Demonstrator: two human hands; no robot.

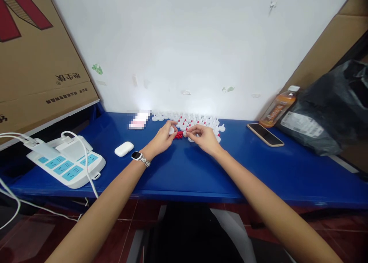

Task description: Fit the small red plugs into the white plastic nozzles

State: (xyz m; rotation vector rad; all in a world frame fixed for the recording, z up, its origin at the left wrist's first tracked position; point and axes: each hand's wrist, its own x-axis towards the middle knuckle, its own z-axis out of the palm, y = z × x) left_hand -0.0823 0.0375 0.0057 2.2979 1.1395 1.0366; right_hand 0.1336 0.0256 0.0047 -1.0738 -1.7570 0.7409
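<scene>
My left hand (165,136) is closed around a white nozzle cap (171,130), its round base showing between thumb and fingers. With thumb and forefinger, my right hand (204,137) pinches another white nozzle cap (185,133). A small heap of red tip caps (178,135) lies on the blue table between both hands. Behind them, along the wall, stand many white nozzle caps (161,117). Those nearer the hands carry red tips (183,124), and a few are partly hidden by my right hand.
On the left are a white earbud case (124,149) and a power strip (69,167) with plugged-in white cables. A phone (265,134), an orange drink bottle (277,108) and a dark plastic bag (324,106) sit on the right. Cardboard boxes (37,64) flank the blue table (184,175).
</scene>
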